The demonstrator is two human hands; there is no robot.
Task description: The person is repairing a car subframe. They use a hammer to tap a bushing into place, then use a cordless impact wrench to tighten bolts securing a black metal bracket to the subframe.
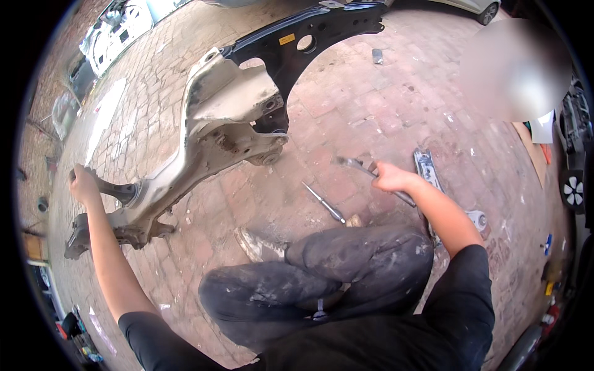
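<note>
My left hand [85, 185] is closed around the outer end of a dark metal arm [119, 190] that juts from a large beige car subframe [207, 139]. The subframe lies on the brick paving to my left and ahead. In my right hand [393, 177] is a hammer [403, 197], gripped by its handle, the slightly blurred head pointing left and held above the ground. Between the hammer and my legs lies a pointed screwdriver-like tool [325, 203], its handle toward my knee. A metal control arm [427, 168] rests on the paving beyond my right forearm, partly hidden by it.
A black car fender [309, 46] lies behind the subframe, against it in this view. My bent legs [365, 266] and dusty shoe [260, 247] are close below the tools. A small dark block [377, 56] sits farther off. Car parts line both sides; a blurred patch covers the upper right.
</note>
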